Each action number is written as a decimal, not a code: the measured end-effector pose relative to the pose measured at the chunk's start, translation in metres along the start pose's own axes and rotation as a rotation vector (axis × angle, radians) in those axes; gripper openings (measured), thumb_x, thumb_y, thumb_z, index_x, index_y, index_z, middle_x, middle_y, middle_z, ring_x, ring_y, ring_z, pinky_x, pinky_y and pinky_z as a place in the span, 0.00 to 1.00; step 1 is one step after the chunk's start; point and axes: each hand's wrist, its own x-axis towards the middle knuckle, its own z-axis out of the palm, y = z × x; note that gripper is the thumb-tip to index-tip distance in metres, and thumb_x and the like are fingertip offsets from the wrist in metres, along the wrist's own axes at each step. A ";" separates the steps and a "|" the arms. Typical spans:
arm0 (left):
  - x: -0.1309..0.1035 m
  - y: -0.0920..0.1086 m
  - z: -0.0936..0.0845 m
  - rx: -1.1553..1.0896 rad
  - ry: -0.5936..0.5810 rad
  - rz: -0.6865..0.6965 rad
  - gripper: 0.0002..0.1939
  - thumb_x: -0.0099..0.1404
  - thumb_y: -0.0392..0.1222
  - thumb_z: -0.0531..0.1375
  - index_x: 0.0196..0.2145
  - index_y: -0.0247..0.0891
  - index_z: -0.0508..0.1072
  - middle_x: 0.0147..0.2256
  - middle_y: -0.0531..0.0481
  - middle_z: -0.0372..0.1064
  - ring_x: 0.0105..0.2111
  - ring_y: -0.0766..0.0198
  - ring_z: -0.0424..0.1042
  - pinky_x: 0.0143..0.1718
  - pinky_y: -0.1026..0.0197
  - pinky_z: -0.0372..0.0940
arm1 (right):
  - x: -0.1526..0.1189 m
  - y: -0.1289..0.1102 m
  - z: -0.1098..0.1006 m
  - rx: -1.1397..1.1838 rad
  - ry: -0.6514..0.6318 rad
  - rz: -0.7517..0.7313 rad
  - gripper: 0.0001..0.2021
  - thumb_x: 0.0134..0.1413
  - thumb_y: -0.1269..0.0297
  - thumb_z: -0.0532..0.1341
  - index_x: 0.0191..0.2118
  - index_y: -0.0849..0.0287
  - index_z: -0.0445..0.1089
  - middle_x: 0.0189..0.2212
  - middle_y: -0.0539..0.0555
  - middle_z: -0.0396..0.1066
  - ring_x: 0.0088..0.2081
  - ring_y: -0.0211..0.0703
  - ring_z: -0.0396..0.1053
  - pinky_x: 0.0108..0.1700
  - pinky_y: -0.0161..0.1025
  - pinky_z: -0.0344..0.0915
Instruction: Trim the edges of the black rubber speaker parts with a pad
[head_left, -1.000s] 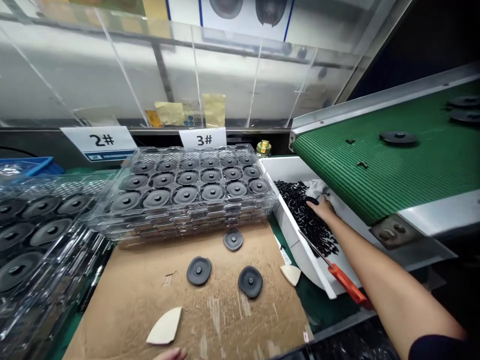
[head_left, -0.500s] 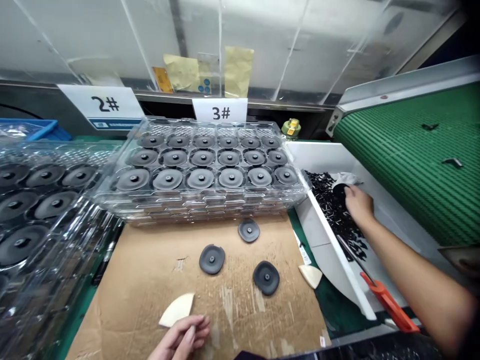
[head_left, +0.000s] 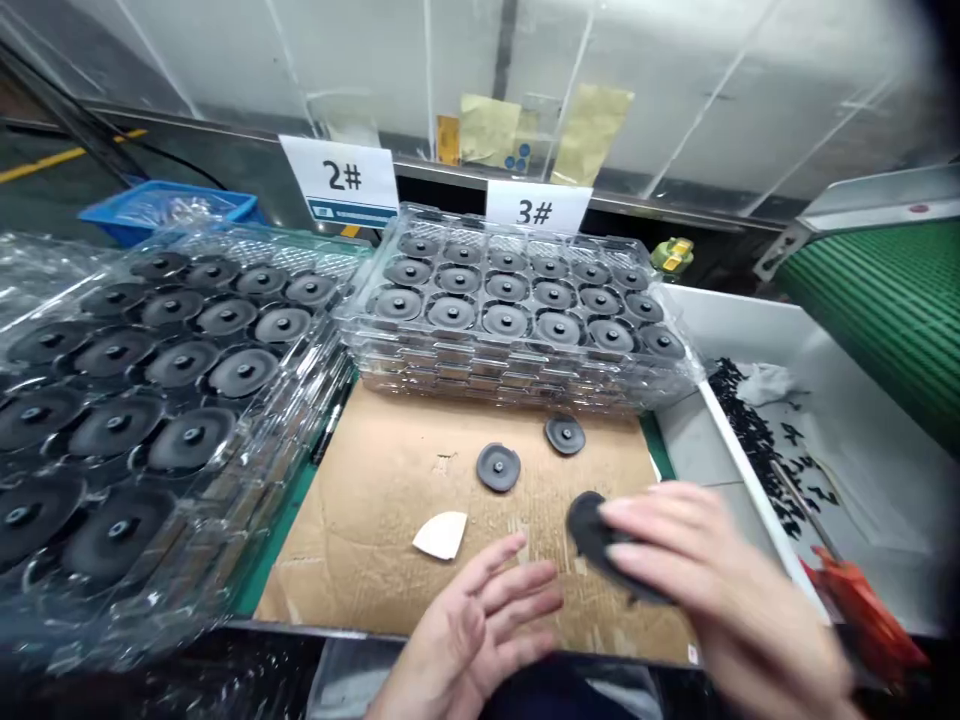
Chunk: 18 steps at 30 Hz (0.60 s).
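My right hand [head_left: 705, 560], smeared by motion, grips a black disc [head_left: 611, 555] above the right side of the cardboard sheet [head_left: 352, 500]. Whether a second disc lies under it I cannot tell. My left hand [head_left: 491, 615] is palm up with fingers apart, holding nothing, at the cardboard's front edge. Beyond my hands lie two dark grey discs with a small centre hub, one disc [head_left: 499, 467] nearer and another disc [head_left: 565, 434] farther back. A cream fan-shaped piece [head_left: 441, 535] rests just left of my left fingers.
Stacked clear trays [head_left: 487, 350] with rows of discs stand behind the cardboard; more disc-filled trays [head_left: 292, 400] are at left. To the right is a white bin [head_left: 739, 440] with black parts and an orange-handled tool [head_left: 862, 610], below a green conveyor [head_left: 885, 310]. A blue crate [head_left: 247, 205] sits back left.
My right hand has come out of the white bin with a black disc, over the cardboard. My left hand has opened and moved right. The view has turned left.
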 end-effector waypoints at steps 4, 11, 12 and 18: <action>-0.014 -0.001 -0.007 -0.035 0.004 0.052 0.28 0.52 0.51 0.64 0.50 0.43 0.68 0.51 0.44 0.66 0.50 0.53 0.65 0.48 0.58 0.61 | -0.011 -0.041 0.085 0.136 -0.010 -0.170 0.25 0.56 0.68 0.53 0.58 0.38 0.54 0.45 0.48 0.72 0.52 0.49 0.64 0.51 0.56 0.57; -0.047 0.011 -0.048 -0.153 0.065 0.108 0.25 0.54 0.47 0.64 0.50 0.43 0.68 0.48 0.45 0.69 0.52 0.55 0.63 0.54 0.56 0.54 | -0.014 -0.068 0.133 0.286 -0.117 -0.164 0.25 0.57 0.70 0.49 0.59 0.42 0.53 0.49 0.49 0.68 0.58 0.51 0.54 0.53 0.59 0.51; -0.049 0.011 -0.053 -0.157 0.058 0.125 0.25 0.54 0.47 0.63 0.50 0.43 0.68 0.49 0.44 0.68 0.53 0.55 0.62 0.54 0.56 0.55 | -0.012 -0.070 0.133 0.296 -0.159 -0.179 0.26 0.56 0.71 0.50 0.59 0.43 0.53 0.50 0.49 0.67 0.59 0.51 0.53 0.54 0.58 0.51; -0.059 0.019 -0.064 -0.218 0.008 0.236 0.21 0.58 0.46 0.60 0.50 0.44 0.67 0.52 0.45 0.65 0.50 0.56 0.65 0.51 0.55 0.59 | -0.001 -0.075 0.134 0.346 -0.177 -0.060 0.26 0.55 0.70 0.53 0.59 0.45 0.51 0.54 0.52 0.62 0.58 0.51 0.54 0.54 0.55 0.55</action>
